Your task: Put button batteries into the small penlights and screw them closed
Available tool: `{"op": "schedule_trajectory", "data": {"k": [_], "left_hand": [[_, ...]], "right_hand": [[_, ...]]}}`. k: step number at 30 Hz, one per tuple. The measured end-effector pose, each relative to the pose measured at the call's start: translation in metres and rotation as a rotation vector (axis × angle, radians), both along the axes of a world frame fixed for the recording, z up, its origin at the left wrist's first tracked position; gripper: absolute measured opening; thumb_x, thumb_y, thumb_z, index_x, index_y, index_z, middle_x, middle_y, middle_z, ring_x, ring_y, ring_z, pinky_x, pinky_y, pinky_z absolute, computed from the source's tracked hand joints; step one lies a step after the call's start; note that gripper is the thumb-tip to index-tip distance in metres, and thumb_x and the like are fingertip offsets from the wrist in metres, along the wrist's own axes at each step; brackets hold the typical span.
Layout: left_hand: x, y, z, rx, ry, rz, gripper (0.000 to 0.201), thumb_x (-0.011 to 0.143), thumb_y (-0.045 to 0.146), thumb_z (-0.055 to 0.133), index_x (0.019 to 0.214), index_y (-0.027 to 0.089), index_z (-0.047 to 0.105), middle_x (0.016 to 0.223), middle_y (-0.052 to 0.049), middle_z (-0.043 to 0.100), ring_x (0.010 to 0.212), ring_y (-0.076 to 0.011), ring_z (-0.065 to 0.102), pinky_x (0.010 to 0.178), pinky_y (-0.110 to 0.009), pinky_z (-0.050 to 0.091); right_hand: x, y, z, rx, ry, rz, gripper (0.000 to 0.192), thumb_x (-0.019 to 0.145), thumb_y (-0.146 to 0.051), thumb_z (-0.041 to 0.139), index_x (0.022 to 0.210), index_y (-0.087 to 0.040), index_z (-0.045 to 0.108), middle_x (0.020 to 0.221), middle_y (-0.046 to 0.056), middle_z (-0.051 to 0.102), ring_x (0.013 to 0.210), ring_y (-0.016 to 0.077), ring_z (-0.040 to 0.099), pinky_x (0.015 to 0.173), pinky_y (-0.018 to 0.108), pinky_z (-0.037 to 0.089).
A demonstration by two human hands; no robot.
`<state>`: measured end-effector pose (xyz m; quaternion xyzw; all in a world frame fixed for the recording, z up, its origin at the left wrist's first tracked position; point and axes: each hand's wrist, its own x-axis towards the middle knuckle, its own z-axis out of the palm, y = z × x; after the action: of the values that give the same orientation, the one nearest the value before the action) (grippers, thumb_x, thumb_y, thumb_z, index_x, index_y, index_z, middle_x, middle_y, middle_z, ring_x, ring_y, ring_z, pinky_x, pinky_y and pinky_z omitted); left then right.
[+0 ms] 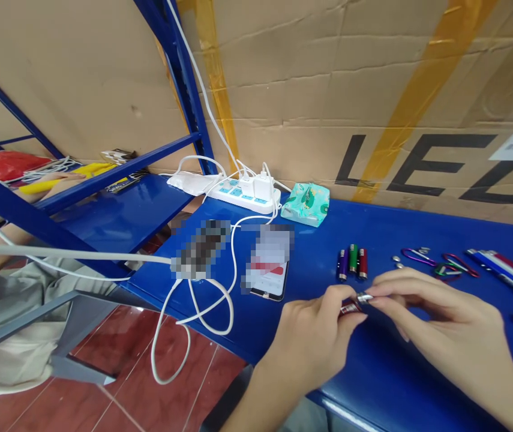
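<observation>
A blue shelf [395, 372] runs from centre to lower right of the frame; on it lie a white power strip [245, 195] and a teal tissue pack [305, 204] at upper centre; two phones [238, 258] at centre; three small tubes [353, 262], carabiners [440, 263] and red-blue pieces [506, 268] at right.

Low in the frame, right of centre, the left hand [317, 336] pinched a small red tube [350, 308] while the right hand [436, 318] gripped its silver end cap [365, 297]. Just above them, three small tubes [352, 263] stood side by side on the blue table [386, 372], with carabiners [440, 264] to the right.
</observation>
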<state>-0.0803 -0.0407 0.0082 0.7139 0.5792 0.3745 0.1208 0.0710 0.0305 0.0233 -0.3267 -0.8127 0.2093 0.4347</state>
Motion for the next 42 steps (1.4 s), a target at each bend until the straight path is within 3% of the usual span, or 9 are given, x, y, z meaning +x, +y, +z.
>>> {"op": "schedule_trajectory", "data": {"k": [4, 9, 15, 23, 27, 32, 37, 42], "left_hand": [[0.0, 0.001, 0.002, -0.01, -0.002, 0.001, 0.014, 0.092, 0.023, 0.038, 0.102, 0.017, 0.047, 0.081, -0.002, 0.07, 0.063, -0.0174, 0.067, 0.057, -0.026, 0.05], [-0.003, 0.002, 0.003, -0.047, -0.041, 0.0, 0.013, 0.092, 0.02, 0.038, 0.103, 0.018, 0.045, 0.08, -0.002, 0.07, 0.061, -0.0154, 0.066, 0.056, -0.023, 0.049], [-0.003, 0.001, 0.0, -0.042, -0.047, 0.004, 0.013, 0.091, 0.02, 0.041, 0.104, 0.02, 0.043, 0.081, -0.002, 0.07, 0.063, -0.016, 0.068, 0.056, -0.023, 0.048], [-0.003, 0.001, 0.0, -0.124, -0.031, 0.007, 0.015, 0.091, 0.016, 0.039, 0.105, 0.019, 0.041, 0.081, -0.001, 0.069, 0.062, -0.0173, 0.066, 0.055, -0.025, 0.047], [-0.002, 0.001, 0.001, -0.179, -0.107, 0.028, 0.016, 0.091, 0.015, 0.036, 0.106, 0.019, 0.042, 0.083, -0.003, 0.068, 0.069, -0.0172, 0.065, 0.059, -0.025, 0.047], [0.0, 0.002, -0.003, -0.163, -0.254, -0.037, 0.027, 0.092, 0.017, 0.037, 0.119, 0.019, 0.039, 0.106, -0.008, 0.062, 0.089, -0.0169, 0.061, 0.076, -0.028, 0.048], [0.006, 0.014, 0.005, -0.116, -0.193, -0.095, 0.019, 0.093, 0.021, 0.035, 0.104, 0.018, 0.05, 0.085, -0.005, 0.059, 0.081, -0.0187, 0.057, 0.071, -0.029, 0.044], [0.022, 0.037, 0.026, -0.153, -0.181, -0.181, 0.015, 0.094, 0.022, 0.029, 0.091, 0.02, 0.044, 0.072, 0.0, 0.052, 0.065, -0.0157, 0.053, 0.059, -0.025, 0.039]], "right_hand": [[0.003, 0.003, 0.0, 0.038, -0.08, 0.026, 0.007, 0.077, -0.027, 0.063, 0.07, -0.025, 0.065, 0.074, 0.001, 0.065, 0.058, 0.0152, 0.063, 0.047, 0.025, 0.048], [0.002, 0.004, -0.001, 0.014, -0.081, 0.109, 0.006, 0.078, -0.026, 0.063, 0.072, -0.024, 0.066, 0.074, 0.001, 0.066, 0.057, 0.0138, 0.063, 0.049, 0.024, 0.049], [-0.001, 0.002, 0.004, 0.052, -0.067, 0.06, 0.007, 0.078, -0.025, 0.062, 0.072, -0.023, 0.064, 0.073, 0.0, 0.065, 0.055, 0.0119, 0.062, 0.044, 0.021, 0.046], [-0.006, 0.0, 0.002, 0.049, -0.048, 0.126, 0.006, 0.078, -0.02, 0.062, 0.072, -0.02, 0.064, 0.073, 0.001, 0.066, 0.052, 0.0094, 0.059, 0.043, 0.02, 0.044], [-0.007, -0.001, 0.004, -0.025, -0.012, 0.134, 0.007, 0.077, -0.021, 0.063, 0.071, -0.018, 0.065, 0.072, 0.002, 0.065, 0.044, 0.0065, 0.049, 0.041, 0.019, 0.042], [-0.006, 0.003, 0.006, -0.2, 0.089, 0.128, 0.011, 0.076, -0.026, 0.063, 0.07, -0.016, 0.064, 0.069, 0.001, 0.062, 0.037, 0.0046, 0.044, 0.038, 0.02, 0.038], [0.0, 0.01, 0.013, -0.31, 0.159, 0.114, 0.015, 0.073, -0.03, 0.066, 0.069, -0.015, 0.063, 0.07, 0.0, 0.06, 0.036, 0.004, 0.045, 0.036, 0.019, 0.036], [0.015, 0.025, 0.025, -0.363, 0.179, 0.025, 0.021, 0.072, -0.036, 0.066, 0.073, -0.016, 0.061, 0.058, -0.001, 0.058, 0.035, 0.0057, 0.044, 0.035, 0.019, 0.035]]}}
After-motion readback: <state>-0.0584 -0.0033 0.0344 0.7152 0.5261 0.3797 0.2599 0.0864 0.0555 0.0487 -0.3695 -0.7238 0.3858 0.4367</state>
